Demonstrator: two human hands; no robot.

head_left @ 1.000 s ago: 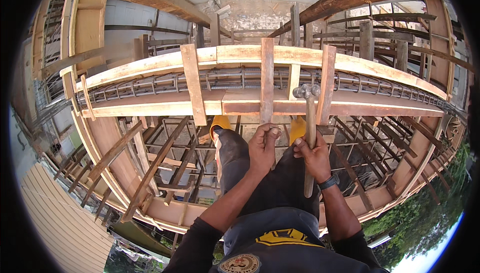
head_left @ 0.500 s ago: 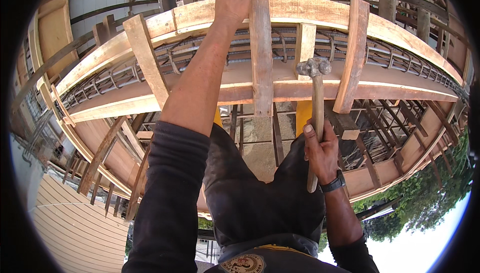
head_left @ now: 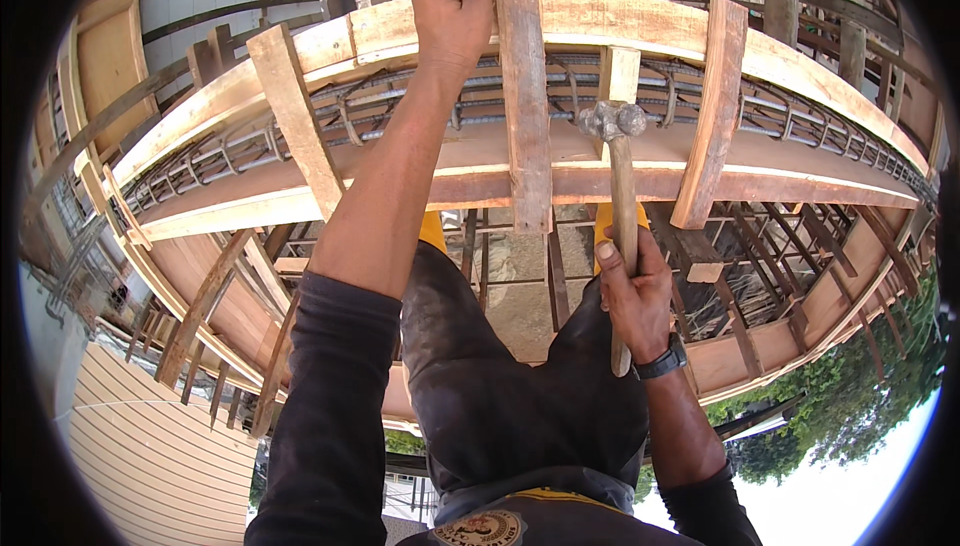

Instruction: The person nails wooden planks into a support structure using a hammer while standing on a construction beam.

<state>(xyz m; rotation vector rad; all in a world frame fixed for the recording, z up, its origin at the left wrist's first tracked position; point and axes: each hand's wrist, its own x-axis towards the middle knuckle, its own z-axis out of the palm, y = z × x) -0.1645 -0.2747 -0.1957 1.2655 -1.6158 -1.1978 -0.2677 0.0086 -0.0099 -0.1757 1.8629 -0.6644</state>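
My right hand (head_left: 640,296) is wrapped round the wooden handle of a hammer (head_left: 622,181). The metal head points away from me, over the timber formwork. At the far edge my left hand (head_left: 453,11) reaches across, fingers pinched together beside the top end of an upright wooden cleat (head_left: 522,96). What the pinch holds is too small and too near the picture's edge to make out. The cleat bridges the far board (head_left: 600,16) and the near board (head_left: 590,184) of the formwork. Between these boards runs a cage of steel reinforcing bars (head_left: 390,98).
More wooden cleats (head_left: 712,111) cross the formwork to the right and left. Below me, timber props and bars (head_left: 780,246) stand under the boards. A ribbed tan surface (head_left: 160,446) lies at lower left, and trees (head_left: 840,396) at lower right.
The hammer has shifted slightly left and away from me with my right hand. My left hand has drawn slightly left and nearer, its fingers still pinched by the cleat's top.
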